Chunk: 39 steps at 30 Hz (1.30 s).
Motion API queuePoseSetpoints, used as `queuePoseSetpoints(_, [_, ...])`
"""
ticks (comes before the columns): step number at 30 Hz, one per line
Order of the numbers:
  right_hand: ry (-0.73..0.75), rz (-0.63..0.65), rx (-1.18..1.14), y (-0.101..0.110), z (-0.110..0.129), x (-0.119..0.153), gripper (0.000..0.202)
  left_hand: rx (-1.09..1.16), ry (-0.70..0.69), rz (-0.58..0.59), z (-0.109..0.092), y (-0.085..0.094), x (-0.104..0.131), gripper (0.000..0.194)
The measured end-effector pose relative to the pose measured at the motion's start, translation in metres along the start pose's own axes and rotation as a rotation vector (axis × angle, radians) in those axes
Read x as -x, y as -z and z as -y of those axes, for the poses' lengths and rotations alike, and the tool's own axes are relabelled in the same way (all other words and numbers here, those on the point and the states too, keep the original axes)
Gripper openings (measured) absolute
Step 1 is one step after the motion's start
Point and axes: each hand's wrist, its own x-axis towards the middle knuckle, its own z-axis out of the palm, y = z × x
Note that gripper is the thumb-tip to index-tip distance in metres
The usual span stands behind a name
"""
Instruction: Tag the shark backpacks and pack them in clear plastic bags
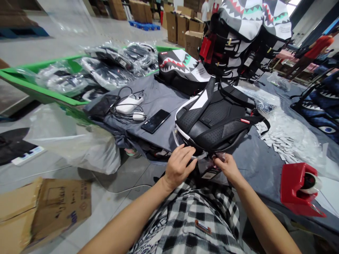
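The black, white-trimmed backpack [219, 114] with dimpled padded straps lies back-up on smooth grey cloth [254, 165]. Along its near edge, my left hand [180, 163] curls, whether gripping I cannot tell; my right hand [227, 166] pinches something unclear.

Both bare forearms [132, 214] reach forward and inward — the left hand [178, 165], back upward, has its fingers [182, 151] loosely bent, thumb [191, 167] apart — while the right hand [228, 167] closes in a pinch.
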Motion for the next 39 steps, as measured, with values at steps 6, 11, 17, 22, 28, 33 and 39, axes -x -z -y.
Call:
queuePoseSetpoints(6, [-0.019, 0.020, -0.083, -0.001, 0.009, 0.000, 0.028, 0.571, 0.598, 0.106, -0.031, -0.021, 0.038, 0.027])
queuePoseSetpoints(11, [-0.019, 0.010, -0.094, 0.001, 0.013, 0.002, 0.030, 1.257, 1.196, 0.120, -0.044, -0.055, 0.010, 0.057])
queuePoseSetpoints(17, [0.064, 0.063, 0.092, 0.007, 0.002, 0.000, 0.033, 1.402, 1.426, -0.167, -0.061, -0.068, -0.013, 0.052])
queuePoseSetpoints(22, [0.234, 0.000, 0.318, 0.018, -0.001, 0.005, 0.042, 1.439, 1.524, -0.367, -0.061, -0.082, -0.012, 0.040])
queuePoseSetpoints(28, [0.623, -0.355, 0.836, 0.030, 0.017, 0.025, 0.034, 1.614, 1.624, -0.498, -0.060, -0.104, -0.023, 0.033])
queuePoseSetpoints(33, [0.810, -0.422, 1.130, 0.022, 0.041, 0.039, 0.026, 1.689, 1.564, -0.520, -0.063, -0.101, -0.025, 0.031])
queuePoseSetpoints(39, [0.868, -0.458, 1.234, 0.009, 0.059, 0.039, 0.030, 1.667, 1.528, -0.573, -0.070, -0.086, -0.022, 0.033])
